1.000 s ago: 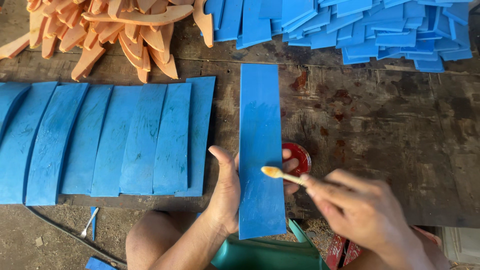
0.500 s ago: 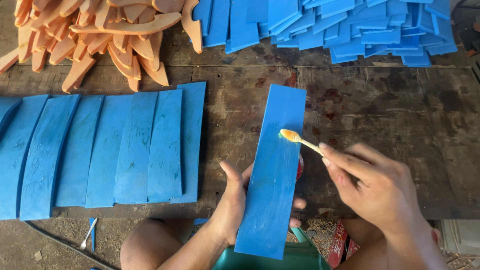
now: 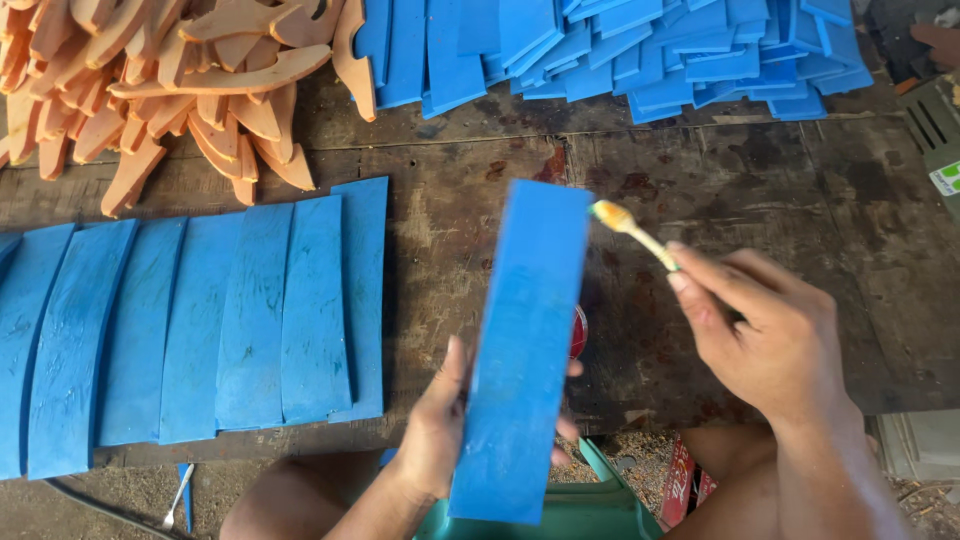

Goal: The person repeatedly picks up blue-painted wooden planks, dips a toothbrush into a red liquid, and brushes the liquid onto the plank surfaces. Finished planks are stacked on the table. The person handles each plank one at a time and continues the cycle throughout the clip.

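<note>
Here the left hand (image 3: 435, 430) grips a blue strip (image 3: 520, 350) tilted above the counter (image 3: 700, 190); the right hand (image 3: 770, 335) pinches a brush (image 3: 632, 230), its tip at the strip's upper edge.

Bright, even daylight, strongest toward 12 o'clock; soft shadows lie on the dark tabletop (image 3: 700, 190); focus is sharp throughout, slight wide-angle stretch at the edges, no glare

workshop | stained wooden bench (image 3: 760, 200) | piled blue strips (image 3: 640, 50)
</note>
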A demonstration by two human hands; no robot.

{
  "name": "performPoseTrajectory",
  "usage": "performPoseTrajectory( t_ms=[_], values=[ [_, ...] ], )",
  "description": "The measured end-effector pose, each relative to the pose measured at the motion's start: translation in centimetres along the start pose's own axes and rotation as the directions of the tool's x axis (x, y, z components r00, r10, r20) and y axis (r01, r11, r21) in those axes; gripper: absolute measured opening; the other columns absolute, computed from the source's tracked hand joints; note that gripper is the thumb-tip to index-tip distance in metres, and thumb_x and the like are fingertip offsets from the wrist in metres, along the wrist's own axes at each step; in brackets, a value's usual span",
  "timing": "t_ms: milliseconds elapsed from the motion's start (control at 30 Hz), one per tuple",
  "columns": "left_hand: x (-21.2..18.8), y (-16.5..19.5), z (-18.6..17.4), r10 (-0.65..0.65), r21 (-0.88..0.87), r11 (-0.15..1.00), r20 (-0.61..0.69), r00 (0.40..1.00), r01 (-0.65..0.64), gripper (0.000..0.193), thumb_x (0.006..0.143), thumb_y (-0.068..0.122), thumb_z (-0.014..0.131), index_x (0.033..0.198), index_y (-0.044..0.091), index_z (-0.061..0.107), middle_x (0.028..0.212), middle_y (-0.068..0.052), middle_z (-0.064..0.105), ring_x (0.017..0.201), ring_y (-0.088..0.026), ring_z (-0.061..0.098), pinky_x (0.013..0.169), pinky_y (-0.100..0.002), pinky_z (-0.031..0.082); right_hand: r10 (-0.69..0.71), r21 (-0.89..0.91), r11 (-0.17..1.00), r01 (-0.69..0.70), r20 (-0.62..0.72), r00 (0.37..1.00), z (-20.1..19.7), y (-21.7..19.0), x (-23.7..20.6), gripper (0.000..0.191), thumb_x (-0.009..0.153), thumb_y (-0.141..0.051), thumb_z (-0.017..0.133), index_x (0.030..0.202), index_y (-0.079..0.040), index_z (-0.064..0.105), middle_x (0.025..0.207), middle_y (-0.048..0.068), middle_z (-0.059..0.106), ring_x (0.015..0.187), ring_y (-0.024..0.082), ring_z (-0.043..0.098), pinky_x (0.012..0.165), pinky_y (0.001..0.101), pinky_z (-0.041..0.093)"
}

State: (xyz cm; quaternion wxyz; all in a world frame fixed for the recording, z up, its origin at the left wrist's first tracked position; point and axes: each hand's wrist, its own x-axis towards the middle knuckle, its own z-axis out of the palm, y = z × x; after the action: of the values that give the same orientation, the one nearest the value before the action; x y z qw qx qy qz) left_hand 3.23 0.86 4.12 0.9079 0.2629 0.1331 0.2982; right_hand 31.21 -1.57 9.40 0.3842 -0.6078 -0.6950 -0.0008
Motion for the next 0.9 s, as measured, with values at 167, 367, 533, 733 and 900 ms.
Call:
performPoseTrajectory(
  t_ms=[167,367,533,733,900],
  values=[
    [-0.9,2.8,-0.6,0.237,-0.024,0.970,-0.120,0.964,-0.241,0.063,0.108,0.050,0.033,0.158,0.011,0.031,0.137,-0.028,0.055,0.119,-0.037,0.063,0.101,-0.058,0.055,0.128,-0.169,0.983,-0.076,0.321,0.939,0.3,-1.6,-1.2,0.033,0.087,-0.025,0.076,0.119,-0.020,0.078,0.081,0.002,0.073,0.049,0.016,0.064,0.044,0.0315,0.052],
    [-2.6,4.9,-0.7,0.349,-0.118,0.917,-0.227,0.909,-0.382,0.069,0.104,0.050,0.031,0.152,0.001,0.039,0.143,-0.027,0.055,0.125,-0.044,0.059,0.105,-0.065,0.049,0.171,-0.361,0.931,0.064,0.582,0.795,4.4,-3.7,-1.5,0.028,0.087,-0.022,0.068,0.113,-0.019,0.078,0.083,0.005,0.063,0.057,0.021,0.068,0.051,0.0379,0.056],
    [-3.1,5.2,-1.2,0.423,-0.129,0.879,-0.231,0.876,-0.458,0.084,0.103,0.070,0.028,0.153,0.003,0.041,0.138,-0.027,0.057,0.122,-0.043,0.060,0.103,-0.063,0.051,0.376,-0.419,0.903,-0.096,0.662,0.648,3.7,-5.3,-0.9,0.023,0.094,-0.032,0.066,0.111,-0.022,0.077,0.097,0.001,0.061,0.057,0.019,0.070,0.056,0.0365,0.058],
    [-3.7,5.2,-1.6,0.420,-0.080,0.885,-0.290,0.860,-0.459,0.086,0.101,0.072,0.028,0.149,0.003,0.044,0.136,-0.026,0.059,0.117,-0.040,0.063,0.100,-0.061,0.054,0.205,-0.412,0.909,-0.056,0.326,0.923,0.3,-5.9,-3.0,0.029,0.089,-0.032,0.070,0.113,-0.019,0.080,0.107,0.004,0.062,0.063,0.014,0.067,0.050,0.0307,0.056],
    [-3.4,5.1,-1.5,0.438,-0.044,0.879,-0.314,0.842,-0.474,0.086,0.102,0.071,0.028,0.148,0.000,0.046,0.134,-0.026,0.060,0.115,-0.039,0.064,0.098,-0.058,0.055,0.540,-0.529,0.827,-0.191,0.651,0.533,2.9,-5.1,-4.8,0.033,0.099,-0.042,0.063,0.124,-0.024,0.072,0.124,-0.002,0.055,0.071,0.012,0.068,0.065,0.0249,0.064]
  ],
)
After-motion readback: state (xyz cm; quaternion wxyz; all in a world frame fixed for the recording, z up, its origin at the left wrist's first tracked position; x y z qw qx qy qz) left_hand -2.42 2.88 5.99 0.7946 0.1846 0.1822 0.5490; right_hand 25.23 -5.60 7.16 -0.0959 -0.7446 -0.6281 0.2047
